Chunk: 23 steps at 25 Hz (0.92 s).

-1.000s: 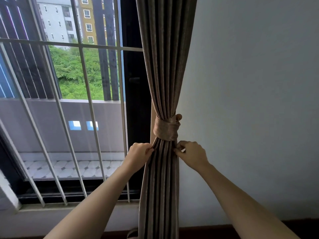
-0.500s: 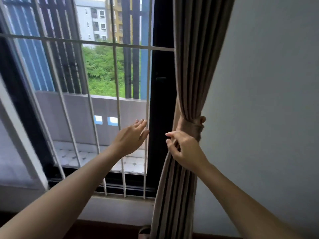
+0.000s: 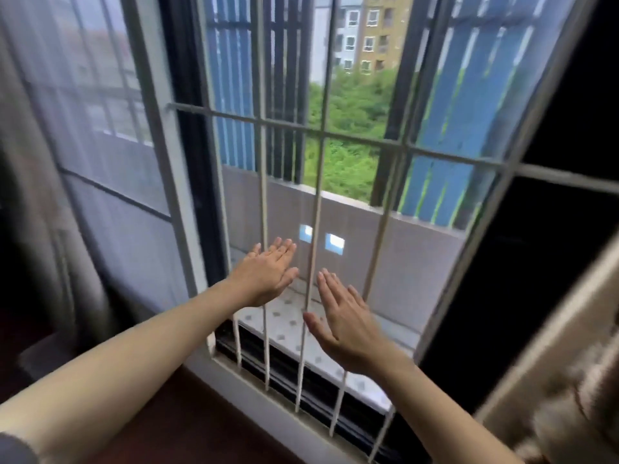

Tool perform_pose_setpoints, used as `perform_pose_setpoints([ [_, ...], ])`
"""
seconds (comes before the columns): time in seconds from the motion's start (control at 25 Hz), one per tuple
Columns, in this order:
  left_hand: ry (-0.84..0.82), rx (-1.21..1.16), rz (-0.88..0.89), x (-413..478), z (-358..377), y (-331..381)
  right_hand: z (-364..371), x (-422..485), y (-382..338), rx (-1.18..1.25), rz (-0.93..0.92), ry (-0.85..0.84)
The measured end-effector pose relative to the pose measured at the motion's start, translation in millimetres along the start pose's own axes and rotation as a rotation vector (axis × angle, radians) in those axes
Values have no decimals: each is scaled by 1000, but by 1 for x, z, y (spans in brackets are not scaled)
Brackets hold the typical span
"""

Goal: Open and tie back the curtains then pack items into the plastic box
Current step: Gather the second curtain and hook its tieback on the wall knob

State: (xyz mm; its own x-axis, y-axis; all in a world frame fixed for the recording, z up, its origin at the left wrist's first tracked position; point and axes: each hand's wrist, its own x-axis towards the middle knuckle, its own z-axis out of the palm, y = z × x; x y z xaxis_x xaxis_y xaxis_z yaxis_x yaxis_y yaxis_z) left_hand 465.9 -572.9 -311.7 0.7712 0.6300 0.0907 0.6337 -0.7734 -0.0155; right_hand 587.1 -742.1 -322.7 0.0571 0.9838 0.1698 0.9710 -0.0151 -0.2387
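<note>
Beige pleated fabric curtain [image 3: 562, 380] is hanging at the right edge; we are holding left hand [image 3: 264, 276] and right hand [image 3: 345, 326] wide, empty. Probably we are needing next the plastic box, unseen here.

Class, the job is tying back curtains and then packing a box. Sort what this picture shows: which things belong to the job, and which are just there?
Job: left hand and right hand, both open and empty; brown curtain, blurred at right; sheer curtain at left.
Just there: window bars; balcony wall; trees; apartment block.
</note>
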Motion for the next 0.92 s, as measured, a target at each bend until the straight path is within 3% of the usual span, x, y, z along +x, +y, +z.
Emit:
perform_pose_setpoints([
  [0.4, 164, 114, -355, -36, -122, -219, -20, 214, -145, 43, -458, -21],
  [0.68, 115, 157, -645, -105, -151, -423, 30, 370, -300, 82, -662, -24],
  [0.92, 121, 101, -874, -166, -142, -546, 81, 468, -402, 73, -808, -34],
])
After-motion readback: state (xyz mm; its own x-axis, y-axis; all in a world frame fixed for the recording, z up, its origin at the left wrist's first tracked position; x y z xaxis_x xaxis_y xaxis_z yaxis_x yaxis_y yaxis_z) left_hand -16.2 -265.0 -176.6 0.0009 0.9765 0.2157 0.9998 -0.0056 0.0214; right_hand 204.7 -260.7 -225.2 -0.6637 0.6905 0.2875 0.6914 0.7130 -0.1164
